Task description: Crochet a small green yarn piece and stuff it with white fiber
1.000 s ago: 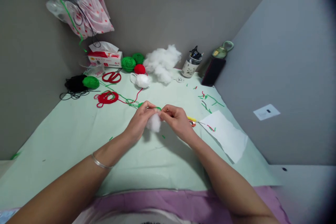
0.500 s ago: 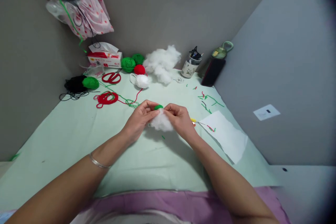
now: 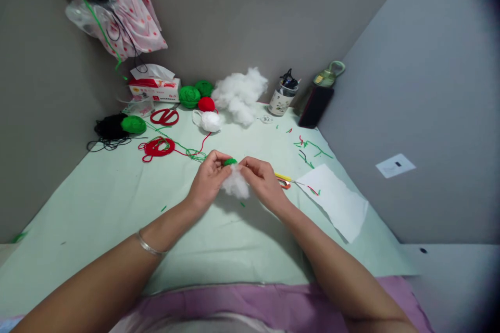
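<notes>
A small green knitted or crocheted piece (image 3: 230, 162) is gripped by my left hand (image 3: 208, 177), its fingers closed along the left side. Below it hangs a tuft of white fiber stuffing (image 3: 236, 184), whose top meets the green piece. My right hand (image 3: 261, 177) pinches the upper part of the tuft, close against the green piece. Fingers hide much of the green piece. Just right of my right hand lies a yellow-handled tool (image 3: 283, 177) with a thin metal shaft, beside an orange-handled object (image 3: 285, 184) partly hidden by the hand.
A heap of white stuffing (image 3: 240, 94) sits at the back, beside green yarn balls (image 3: 189, 97), a red one (image 3: 207, 104) and white yarn (image 3: 211, 122). Red scissors (image 3: 164, 117) and loose red yarn (image 3: 158, 148) lie left; white paper (image 3: 336, 203), a pen cup (image 3: 283, 99) and a phone (image 3: 316, 107) right.
Both hands have shifted slightly left with the green piece and the tuft. More of the yellow and orange handles now shows beside my right hand.
</notes>
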{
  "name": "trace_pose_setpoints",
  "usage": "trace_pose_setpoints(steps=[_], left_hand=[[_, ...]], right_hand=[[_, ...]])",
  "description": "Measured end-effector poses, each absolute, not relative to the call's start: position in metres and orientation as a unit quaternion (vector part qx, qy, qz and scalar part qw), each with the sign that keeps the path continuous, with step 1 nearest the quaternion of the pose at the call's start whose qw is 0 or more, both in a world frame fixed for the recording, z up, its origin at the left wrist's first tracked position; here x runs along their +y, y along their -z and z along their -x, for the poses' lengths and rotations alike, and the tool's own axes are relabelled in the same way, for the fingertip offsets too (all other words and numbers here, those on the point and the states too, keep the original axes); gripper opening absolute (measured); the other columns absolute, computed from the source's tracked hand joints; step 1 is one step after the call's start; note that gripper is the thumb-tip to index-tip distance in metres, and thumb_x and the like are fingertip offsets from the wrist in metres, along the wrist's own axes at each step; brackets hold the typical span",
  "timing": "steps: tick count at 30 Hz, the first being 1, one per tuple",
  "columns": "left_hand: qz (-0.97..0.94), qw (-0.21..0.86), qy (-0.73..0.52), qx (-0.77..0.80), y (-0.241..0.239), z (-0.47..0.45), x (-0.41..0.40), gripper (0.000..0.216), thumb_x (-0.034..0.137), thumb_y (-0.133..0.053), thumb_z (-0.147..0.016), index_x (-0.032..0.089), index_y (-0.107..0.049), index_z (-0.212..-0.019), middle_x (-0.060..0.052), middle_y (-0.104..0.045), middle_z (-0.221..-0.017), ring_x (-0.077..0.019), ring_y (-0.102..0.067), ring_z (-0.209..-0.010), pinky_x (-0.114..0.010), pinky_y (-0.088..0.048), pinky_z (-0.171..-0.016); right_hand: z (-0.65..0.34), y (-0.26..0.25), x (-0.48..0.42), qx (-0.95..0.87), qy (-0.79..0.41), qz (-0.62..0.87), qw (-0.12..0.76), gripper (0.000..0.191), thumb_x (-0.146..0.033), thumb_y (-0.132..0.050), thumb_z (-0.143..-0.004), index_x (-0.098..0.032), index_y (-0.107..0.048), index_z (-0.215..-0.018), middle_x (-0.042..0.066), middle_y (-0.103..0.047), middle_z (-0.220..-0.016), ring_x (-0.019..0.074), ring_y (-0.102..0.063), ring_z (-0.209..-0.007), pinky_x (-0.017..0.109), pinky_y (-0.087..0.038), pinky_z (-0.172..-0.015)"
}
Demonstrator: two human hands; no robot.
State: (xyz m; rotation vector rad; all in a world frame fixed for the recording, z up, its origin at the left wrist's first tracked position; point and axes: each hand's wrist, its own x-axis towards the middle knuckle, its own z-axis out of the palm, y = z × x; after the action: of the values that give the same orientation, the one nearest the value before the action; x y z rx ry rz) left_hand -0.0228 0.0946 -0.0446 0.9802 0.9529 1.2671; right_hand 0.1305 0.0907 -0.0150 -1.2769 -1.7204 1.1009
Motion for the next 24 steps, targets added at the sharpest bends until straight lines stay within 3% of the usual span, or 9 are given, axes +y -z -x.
trace_pose_setpoints(steps=[5, 11, 15, 19, 24], left_hand=[[-0.414, 0.579, -0.556, 0.428, 0.049, 0.021, 0.098, 0.016, 0.026, -0.071, -0.077, 0.019, -0.060, -0.087, 0.003, -0.062, -0.070, -0.0118, -0.054, -0.059, -0.023, -0.039, -0.056], [-0.416, 0.557, -0.579, 0.426, 0.044, 0.021, 0.093, 0.021, 0.026, -0.075, -0.077, 0.020, -0.060, -0.090, 0.003, -0.064, -0.078, -0.0122, -0.057, -0.067, -0.023, -0.041, -0.061], [-0.423, 0.572, -0.567, 0.416, 0.040, 0.021, 0.088, 0.019, 0.030, -0.073, -0.081, 0.019, -0.061, -0.092, 0.002, -0.066, -0.079, -0.0133, -0.058, -0.067, -0.025, -0.043, -0.061], [-0.425, 0.591, -0.552, 0.405, 0.039, 0.021, 0.088, 0.023, 0.036, -0.075, -0.083, 0.019, -0.062, -0.093, 0.002, -0.065, -0.079, -0.0134, -0.059, -0.069, -0.025, -0.044, -0.063], [-0.429, 0.620, -0.528, 0.391, 0.040, 0.023, 0.092, 0.030, 0.035, -0.081, -0.077, 0.019, -0.061, -0.093, 0.000, -0.068, -0.081, -0.0138, -0.061, -0.069, -0.025, -0.045, -0.062]], right_hand=[[-0.122, 0.018, 0.088, -0.662, -0.425, 0.499, 0.362, 0.017, -0.031, -0.056, -0.084, -0.020, -0.055, -0.072, -0.008, -0.038, -0.053, 0.0102, -0.031, -0.053, 0.026, -0.023, -0.053], [-0.123, 0.022, 0.097, -0.619, -0.465, 0.503, 0.385, 0.033, -0.049, -0.057, -0.084, -0.020, -0.053, -0.068, -0.007, -0.037, -0.056, 0.0095, -0.030, -0.053, 0.025, -0.023, -0.050], [-0.126, 0.021, 0.100, -0.610, -0.456, 0.517, 0.391, 0.033, -0.049, -0.063, -0.081, -0.020, -0.056, -0.068, -0.006, -0.039, -0.054, 0.0099, -0.031, -0.052, 0.025, -0.023, -0.050], [-0.131, 0.023, 0.099, -0.633, -0.397, 0.539, 0.388, 0.029, -0.043, -0.067, -0.081, -0.020, -0.058, -0.067, -0.006, -0.041, -0.053, 0.0111, -0.032, -0.054, 0.026, -0.023, -0.052], [-0.140, 0.016, 0.097, -0.712, -0.299, 0.540, 0.334, 0.026, -0.040, -0.058, -0.091, -0.021, -0.059, -0.072, -0.004, -0.047, -0.056, 0.0126, -0.038, -0.056, 0.027, -0.027, -0.057]])
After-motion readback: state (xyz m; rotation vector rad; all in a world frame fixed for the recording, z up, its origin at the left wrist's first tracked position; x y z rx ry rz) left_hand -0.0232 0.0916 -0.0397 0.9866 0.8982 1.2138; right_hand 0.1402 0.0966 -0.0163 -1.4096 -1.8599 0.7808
